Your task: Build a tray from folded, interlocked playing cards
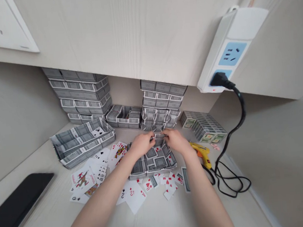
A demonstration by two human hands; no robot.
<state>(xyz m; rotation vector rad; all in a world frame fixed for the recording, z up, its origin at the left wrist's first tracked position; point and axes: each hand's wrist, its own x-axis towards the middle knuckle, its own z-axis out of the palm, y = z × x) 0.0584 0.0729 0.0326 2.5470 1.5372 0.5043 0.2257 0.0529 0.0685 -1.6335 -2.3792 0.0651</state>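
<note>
A low, open box made of grey-backed playing cards sits on the table in front of me. At its far edge, my left hand pinches one end of a small card piece. My right hand has its fingers closed on the other end of that piece, a short distance away. Both hands are over the box's far wall, and the exact fingertip contact is partly hidden. Loose playing cards lie spread to the left and in front of the box, with cut card pieces near its front side.
Stacked card boxes stand at the back left and back centre. A long card tray is at left, a dark device beyond it. Right are a yellow glue gun, a card block, a black cable and a power strip.
</note>
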